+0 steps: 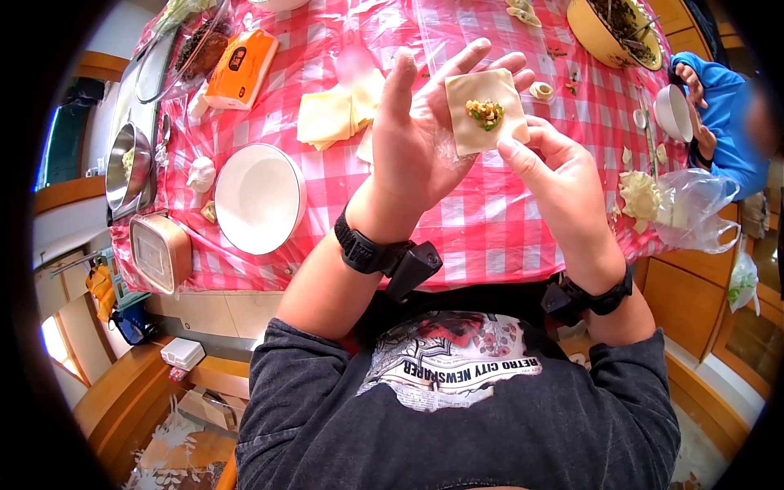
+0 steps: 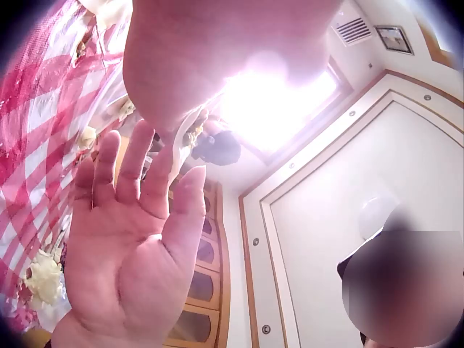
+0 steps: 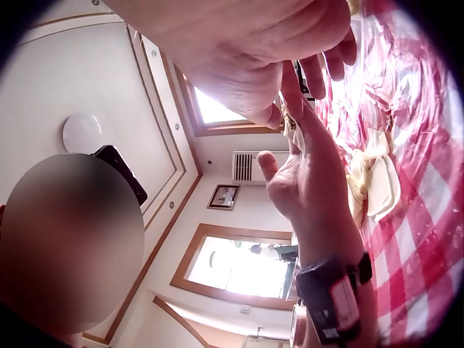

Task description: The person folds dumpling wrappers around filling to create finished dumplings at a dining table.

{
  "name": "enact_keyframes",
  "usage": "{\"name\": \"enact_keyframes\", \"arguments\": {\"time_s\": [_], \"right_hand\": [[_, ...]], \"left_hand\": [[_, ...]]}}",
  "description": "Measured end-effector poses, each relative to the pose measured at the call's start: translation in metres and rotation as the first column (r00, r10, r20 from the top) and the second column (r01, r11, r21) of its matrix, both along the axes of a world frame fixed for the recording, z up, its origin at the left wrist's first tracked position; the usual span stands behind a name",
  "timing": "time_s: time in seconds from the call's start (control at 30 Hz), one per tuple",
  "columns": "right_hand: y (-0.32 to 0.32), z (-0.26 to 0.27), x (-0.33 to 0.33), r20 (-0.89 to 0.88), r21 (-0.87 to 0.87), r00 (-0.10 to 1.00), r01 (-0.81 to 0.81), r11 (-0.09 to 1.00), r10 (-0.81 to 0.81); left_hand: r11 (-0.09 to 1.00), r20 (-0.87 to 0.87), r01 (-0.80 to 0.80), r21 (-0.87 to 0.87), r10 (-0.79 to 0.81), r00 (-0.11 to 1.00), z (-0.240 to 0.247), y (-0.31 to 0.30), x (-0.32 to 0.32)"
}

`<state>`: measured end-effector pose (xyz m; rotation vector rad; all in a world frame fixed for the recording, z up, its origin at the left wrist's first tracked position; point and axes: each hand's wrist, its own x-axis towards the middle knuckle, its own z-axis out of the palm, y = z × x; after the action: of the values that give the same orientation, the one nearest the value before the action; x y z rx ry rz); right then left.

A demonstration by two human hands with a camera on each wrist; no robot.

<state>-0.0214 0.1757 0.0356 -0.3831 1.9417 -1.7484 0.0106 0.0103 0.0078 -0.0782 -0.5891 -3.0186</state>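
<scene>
A square pale wrapper with a small mound of chopped green and yellow filling at its middle lies across the fingers of the left hand, whose palm faces up with the fingers spread. At the wrapper's near right corner, the right hand pinches the edge between thumb and forefinger. The left wrist view shows the wrapper edge-on between the left hand and the right hand. In the right wrist view, the right hand partly covers the left hand.
Stacked wrappers lie left of the hands on the checked cloth, with a white bowl nearer. A filling bowl stands back right. Along the right are a small white bowl, a plastic bag and a person in blue.
</scene>
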Motion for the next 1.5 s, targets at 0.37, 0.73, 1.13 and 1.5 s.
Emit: {"name": "enact_keyframes", "arguments": {"time_s": [0.37, 0.73, 1.13, 1.5], "right_hand": [[0.008, -0.002, -0.011, -0.05, 0.066, 0.998, -0.02, 0.998, 0.023], [-0.004, 0.04, -0.053, -0.743, 0.374, 0.633, 0.127, 0.919, 0.215], [-0.019, 0.043, -0.06, -0.691, 0.518, 0.633, 0.097, 0.85, 0.349], [-0.023, 0.037, -0.072, -0.338, 0.439, 0.894, -0.126, 0.889, 0.293]], "left_hand": [[0.997, 0.043, 0.022, 0.069, -0.025, 0.999, -0.001, -0.003, 0.0], [0.947, -0.006, 0.144, 0.287, -0.148, 0.989, -0.009, -0.008, 0.0], [0.993, 0.088, 0.046, 0.112, -0.056, 0.995, -0.003, -0.003, 0.0], [0.992, -0.021, 0.058, 0.113, -0.056, 0.998, -0.005, -0.004, 0.0]]}}
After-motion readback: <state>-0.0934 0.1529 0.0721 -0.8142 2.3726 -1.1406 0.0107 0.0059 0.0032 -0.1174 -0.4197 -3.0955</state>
